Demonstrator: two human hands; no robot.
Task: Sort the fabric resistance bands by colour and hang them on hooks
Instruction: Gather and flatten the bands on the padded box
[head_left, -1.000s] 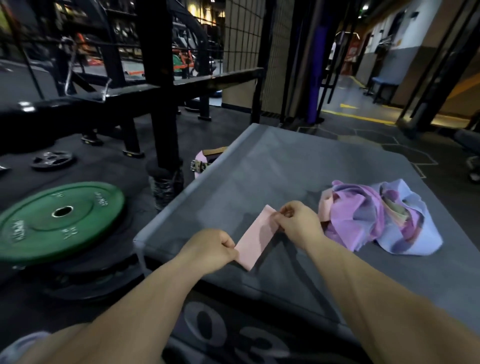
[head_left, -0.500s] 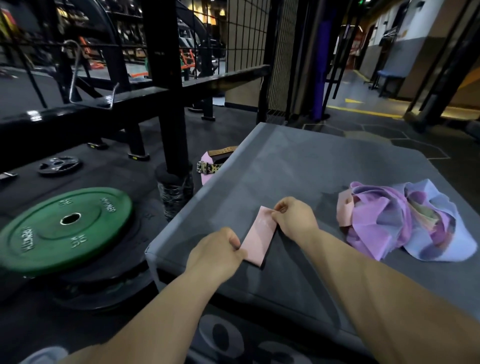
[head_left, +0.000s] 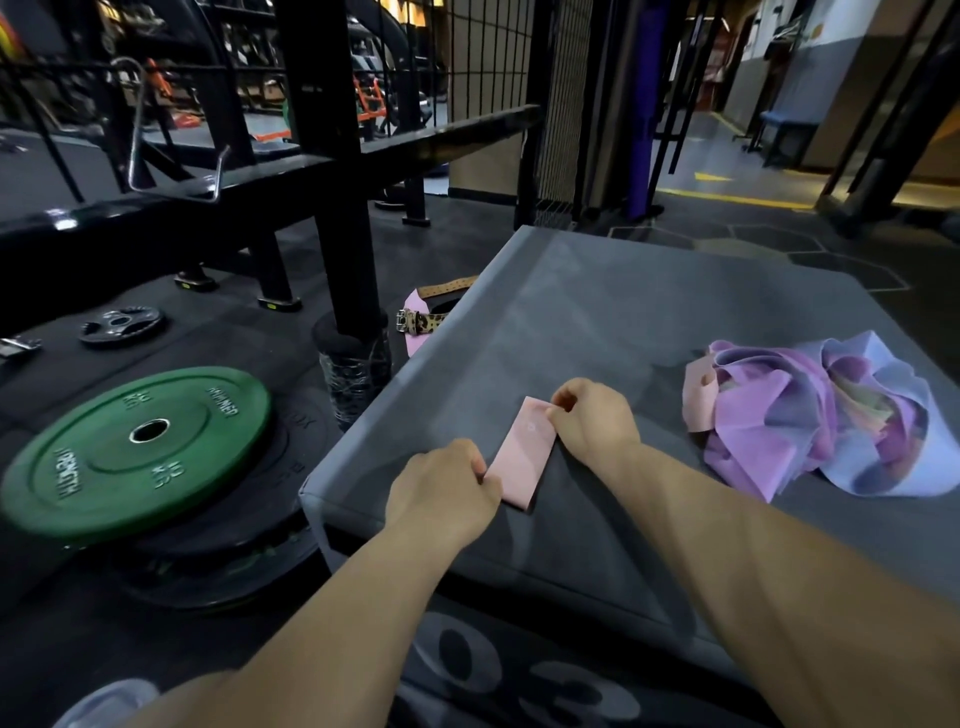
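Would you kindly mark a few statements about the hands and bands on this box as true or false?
1. The left hand and right hand both pinch the flat pink fabric band lying on the grey padded box. True.
2. The tangled pile of purple and blue fabric bands lies left of the pink band. False: it lies to its right.
3. The round green weight plate rests on the box. False: it lies on black plates on the floor, left of the box.
4. Neither hand touches the pile. True.
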